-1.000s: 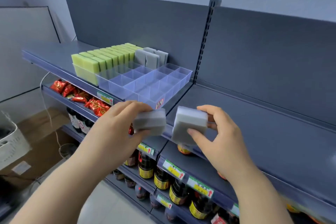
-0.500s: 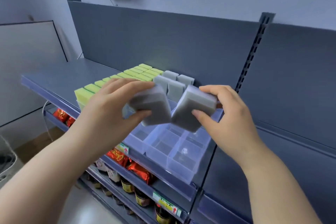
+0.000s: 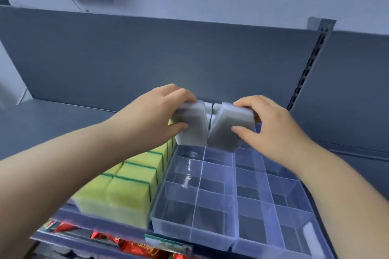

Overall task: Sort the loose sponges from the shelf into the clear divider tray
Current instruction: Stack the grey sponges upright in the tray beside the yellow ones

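Sponges (image 3: 192, 126) lower: L hand (image 3: 160, 111), R hand (image 3: 271, 124)

Bright, even, cool bluish light; source unseen; shadows soft and faint; white glare streaks on inner walls of the clear divider tray (image 3: 160, 187), also at its front-right corner; mild blur softens the left hand (image 3: 160, 111) and right hand (image 3: 271, 124), each gripping a grey sponge (image 3: 192, 130); front edge of the shelf (image 3: 52, 124) smeared; wide-angle bending toward the frame edges.

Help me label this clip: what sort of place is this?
Likely a shop aisle: metal shelf with a slotted upright, a label on its edge, red snack packets below.
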A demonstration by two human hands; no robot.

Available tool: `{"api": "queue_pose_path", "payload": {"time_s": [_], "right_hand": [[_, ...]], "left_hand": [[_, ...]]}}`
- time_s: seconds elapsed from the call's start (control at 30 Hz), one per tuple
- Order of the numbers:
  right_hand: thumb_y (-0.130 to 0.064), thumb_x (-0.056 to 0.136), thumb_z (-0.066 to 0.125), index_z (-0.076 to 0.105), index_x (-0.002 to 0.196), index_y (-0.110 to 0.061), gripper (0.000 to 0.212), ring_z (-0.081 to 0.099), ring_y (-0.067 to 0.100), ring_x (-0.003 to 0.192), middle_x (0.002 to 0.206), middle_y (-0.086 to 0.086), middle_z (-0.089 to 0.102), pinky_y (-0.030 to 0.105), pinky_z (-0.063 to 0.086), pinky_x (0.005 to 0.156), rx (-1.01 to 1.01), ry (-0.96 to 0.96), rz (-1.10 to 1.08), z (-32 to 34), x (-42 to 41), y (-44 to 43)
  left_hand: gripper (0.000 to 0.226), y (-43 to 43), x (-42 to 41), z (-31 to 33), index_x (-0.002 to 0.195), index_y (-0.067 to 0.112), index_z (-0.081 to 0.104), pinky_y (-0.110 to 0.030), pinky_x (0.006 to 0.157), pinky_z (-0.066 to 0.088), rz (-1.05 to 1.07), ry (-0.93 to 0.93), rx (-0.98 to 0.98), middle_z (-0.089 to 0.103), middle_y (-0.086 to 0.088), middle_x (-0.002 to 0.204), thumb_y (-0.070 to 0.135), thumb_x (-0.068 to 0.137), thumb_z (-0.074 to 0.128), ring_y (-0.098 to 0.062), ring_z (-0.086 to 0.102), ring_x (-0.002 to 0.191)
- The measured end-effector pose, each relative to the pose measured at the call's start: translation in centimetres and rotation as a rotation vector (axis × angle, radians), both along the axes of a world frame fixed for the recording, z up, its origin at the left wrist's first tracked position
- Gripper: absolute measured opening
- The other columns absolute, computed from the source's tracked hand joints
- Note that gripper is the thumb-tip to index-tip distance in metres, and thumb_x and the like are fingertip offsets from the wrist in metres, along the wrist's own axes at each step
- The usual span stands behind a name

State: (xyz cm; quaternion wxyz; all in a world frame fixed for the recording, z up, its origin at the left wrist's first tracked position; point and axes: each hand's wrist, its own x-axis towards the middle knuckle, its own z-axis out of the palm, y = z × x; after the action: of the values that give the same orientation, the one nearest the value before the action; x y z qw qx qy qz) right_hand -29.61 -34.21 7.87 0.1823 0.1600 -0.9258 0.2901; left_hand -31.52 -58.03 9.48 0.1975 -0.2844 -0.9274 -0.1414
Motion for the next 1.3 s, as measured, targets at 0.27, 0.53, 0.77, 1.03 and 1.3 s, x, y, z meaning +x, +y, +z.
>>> {"api": "queue_pose_path", "payload": {"time_s": [0.27, 0.53, 0.77, 1.03, 1.3], "right_hand": [[-0.026, 0.081, 0.066, 0.052, 0.114, -0.03, 0.035, 0.05, 0.005, 0.097, 0.109, -0.019, 0.049, 0.024, 0.042, 0.088, 0.049, -0.08, -0.203, -0.8, 0.1, -1.4], [-0.025, 0.082, 0.065, 0.053, 0.112, -0.031, 0.033, 0.048, 0.001, 0.094, 0.105, -0.025, 0.047, 0.021, 0.041, 0.086, 0.042, -0.096, -0.269, -1.1, 0.4, -1.9], [-0.028, 0.084, 0.063, 0.05, 0.115, -0.036, 0.035, 0.048, -0.004, 0.095, 0.103, -0.034, 0.041, 0.021, 0.041, 0.084, 0.068, -0.144, -0.256, -1.6, 0.0, -2.4], [-0.029, 0.086, 0.061, 0.048, 0.12, -0.035, 0.037, 0.051, 0.003, 0.091, 0.111, -0.026, 0.041, 0.023, 0.041, 0.085, 0.094, -0.15, -0.263, -1.8, -0.3, -2.7], [-0.028, 0.086, 0.061, 0.048, 0.121, -0.036, 0.038, 0.05, 0.003, 0.091, 0.112, -0.026, 0.041, 0.023, 0.041, 0.085, 0.114, -0.15, -0.257, -1.7, -0.2, -2.9]], "left_hand": [[0.042, -0.3, -4.3, -1.0, 0.119, 0.028, 0.046, -0.027, 0.082, 0.04, -0.153, -0.134, -0.074, 0.05, 0.01, 0.111, 0.035, 0.082, 0.064, -0.013, 0.05, 0.098], [0.038, 0.1, -5.8, -1.4, 0.12, 0.028, 0.042, -0.023, 0.059, 0.027, -0.201, -0.122, -0.232, 0.047, 0.009, 0.113, 0.037, 0.087, 0.056, -0.012, 0.045, 0.086], [0.037, -0.3, -6.0, -1.4, 0.119, 0.025, 0.043, -0.024, 0.063, 0.029, -0.223, -0.09, -0.261, 0.047, 0.007, 0.112, 0.038, 0.087, 0.055, -0.014, 0.05, 0.092], [0.037, -0.9, -6.1, -1.6, 0.12, 0.023, 0.044, -0.027, 0.072, 0.04, -0.251, -0.089, -0.266, 0.047, 0.005, 0.112, 0.036, 0.087, 0.056, -0.016, 0.05, 0.094], [0.04, -0.3, -6.7, -2.7, 0.121, 0.021, 0.045, -0.034, 0.083, 0.044, -0.273, -0.177, -0.306, 0.047, 0.003, 0.115, 0.036, 0.087, 0.059, -0.02, 0.051, 0.101]]}}
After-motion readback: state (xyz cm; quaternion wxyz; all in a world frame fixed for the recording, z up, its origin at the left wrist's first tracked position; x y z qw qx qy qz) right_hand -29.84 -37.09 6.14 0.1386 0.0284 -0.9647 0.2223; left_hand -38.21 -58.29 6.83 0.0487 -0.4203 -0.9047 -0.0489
